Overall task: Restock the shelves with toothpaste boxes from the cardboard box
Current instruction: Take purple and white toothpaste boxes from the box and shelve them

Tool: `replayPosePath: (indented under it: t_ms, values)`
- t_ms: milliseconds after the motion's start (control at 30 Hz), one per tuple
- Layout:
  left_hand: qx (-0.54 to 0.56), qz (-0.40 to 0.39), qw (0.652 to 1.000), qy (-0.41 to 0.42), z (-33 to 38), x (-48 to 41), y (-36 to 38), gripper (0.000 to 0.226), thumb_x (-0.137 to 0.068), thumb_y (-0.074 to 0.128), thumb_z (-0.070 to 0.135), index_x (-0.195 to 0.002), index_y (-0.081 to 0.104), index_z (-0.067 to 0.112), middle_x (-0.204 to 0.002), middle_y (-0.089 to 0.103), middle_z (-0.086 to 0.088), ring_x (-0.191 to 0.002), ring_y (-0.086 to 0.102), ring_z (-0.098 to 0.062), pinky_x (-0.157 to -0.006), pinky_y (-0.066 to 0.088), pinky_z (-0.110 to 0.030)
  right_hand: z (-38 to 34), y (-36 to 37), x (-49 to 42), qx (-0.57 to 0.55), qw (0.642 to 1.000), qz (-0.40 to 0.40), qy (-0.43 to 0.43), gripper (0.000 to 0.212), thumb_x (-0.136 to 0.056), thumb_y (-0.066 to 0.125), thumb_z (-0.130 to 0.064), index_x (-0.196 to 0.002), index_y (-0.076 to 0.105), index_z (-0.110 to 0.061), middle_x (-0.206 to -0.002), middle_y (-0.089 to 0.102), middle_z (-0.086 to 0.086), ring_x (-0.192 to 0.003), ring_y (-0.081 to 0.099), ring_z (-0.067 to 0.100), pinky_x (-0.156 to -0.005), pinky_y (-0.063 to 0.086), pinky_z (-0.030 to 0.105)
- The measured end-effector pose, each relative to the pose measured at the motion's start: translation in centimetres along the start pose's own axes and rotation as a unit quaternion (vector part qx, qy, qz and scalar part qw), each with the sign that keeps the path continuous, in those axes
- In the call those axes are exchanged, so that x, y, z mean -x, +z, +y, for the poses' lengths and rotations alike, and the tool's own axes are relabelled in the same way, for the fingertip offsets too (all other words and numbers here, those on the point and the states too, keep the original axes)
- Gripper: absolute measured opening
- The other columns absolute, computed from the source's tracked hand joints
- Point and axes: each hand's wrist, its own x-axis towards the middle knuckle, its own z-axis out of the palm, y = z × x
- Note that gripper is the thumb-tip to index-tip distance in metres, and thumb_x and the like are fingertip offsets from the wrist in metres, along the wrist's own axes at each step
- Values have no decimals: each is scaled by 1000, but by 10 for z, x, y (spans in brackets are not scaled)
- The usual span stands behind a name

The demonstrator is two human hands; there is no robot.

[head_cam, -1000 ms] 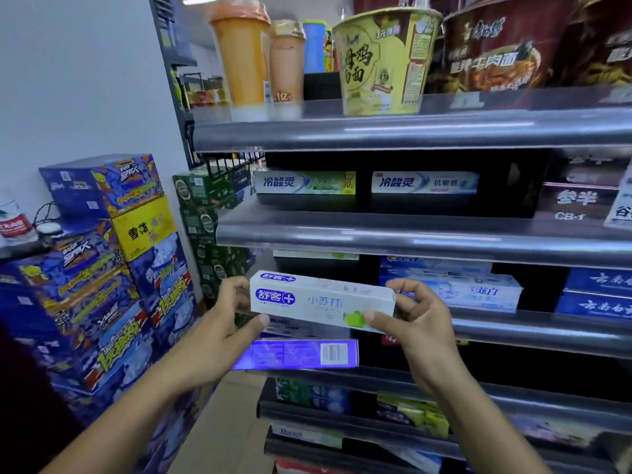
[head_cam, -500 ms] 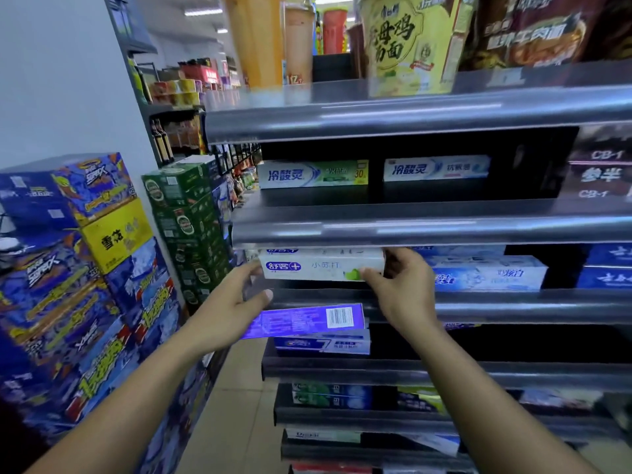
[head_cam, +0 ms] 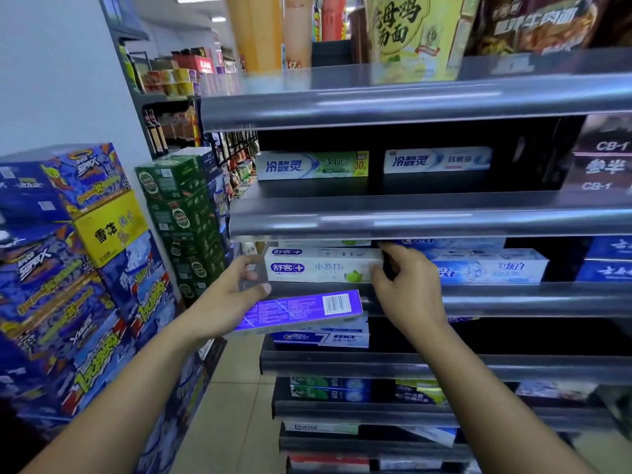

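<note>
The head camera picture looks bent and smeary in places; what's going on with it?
Head view: wide-angle lens bows the shelf edges; noodle cups up top are motion-blurred; ceiling light streaks glare along the shelf fronts; the white toothpaste box reads fairly sharp.

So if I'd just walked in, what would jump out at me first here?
Probably the two hands at a white toothpaste box on the middle shelf, the right hand on its end and the left hand by the other. Then the purple box just below, and the blue drink cartons stacked at left.

Head-worn wide-angle view, facing forward, close to shelves, slightly downward
</note>
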Motion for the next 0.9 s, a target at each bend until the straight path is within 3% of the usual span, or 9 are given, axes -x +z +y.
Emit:
replayPosePath:
  t_ms: [67,133,233,367,467,567,700,800,900]
  values:
    - [13,-2,1000,-14,1,3,-5,35,-100,63,37,-126,44,51,-126,51,7,-110,55,-8,-81,44,-28,3,-9,13,-56,997,38,-26,26,-92,69,-28,-115,74,-17,-98,70,-6,-89,64,12,-76,44,20]
    - [22,-2,999,-30,5,6,-8,32,-97,65,41,-117,45,55,-126,50,10,-109,54,-7,-79,43,-27,4,-18,28,-167,986,21,-7,30,-88,69,-44,-106,77,-22,-93,71,-13,-86,65,6,-74,49,16]
    - [46,12,998,-31,17,9,-9,25,-96,67,41,-112,51,53,-120,55,5,-99,58,-11,-76,44,-28,1,-27,46,-316,941,-107,54,48,-78,71,-58,-118,72,-31,-106,71,-12,-97,67,5,-78,52,16]
    - [121,-12,992,-43,35,20,2,14,-94,70,34,-106,66,40,-108,67,-1,-83,60,-19,-77,46,-32,0,-31,56,-379,892,-244,40,61,-79,78,-46,-136,59,-32,-127,69,-8,-114,66,12,-86,58,29]
    - [173,-73,979,-81,46,32,17,17,-95,65,35,-110,71,27,-113,73,-8,-89,68,-22,-72,52,-28,-3,-36,56,-460,858,-215,81,43,-82,84,-26,-120,68,-16,-113,75,6,-101,72,24,-75,60,33]
    - [218,-129,958,-133,46,40,22,39,-91,55,52,-112,73,24,-122,74,-9,-107,70,-32,-81,52,-39,0,-44,56,-503,837,-175,126,40,-75,80,-24,-107,72,-3,-103,77,16,-92,74,32,-68,60,33]
    - [235,-90,963,-99,38,49,22,54,-89,58,69,-118,72,26,-122,73,-8,-113,70,-29,-85,56,-43,6,-58,54,-505,833,-157,163,41,-71,80,-29,-101,75,-2,-100,77,19,-88,74,33,-64,59,30]
    - [194,-73,975,-77,37,58,30,59,-74,62,74,-115,74,34,-119,74,-1,-110,71,-20,-78,60,-36,7,-66,52,-497,839,-156,160,36,-71,81,-30,-98,77,-7,-99,78,17,-88,75,32,-63,59,30]
    - [223,-75,967,-99,35,66,38,63,-75,58,77,-118,73,34,-116,75,-5,-102,73,-23,-71,60,-38,3,-73,50,-500,839,-153,149,35,-71,81,-33,-97,78,-9,-99,78,16,-90,75,33,-63,60,29]
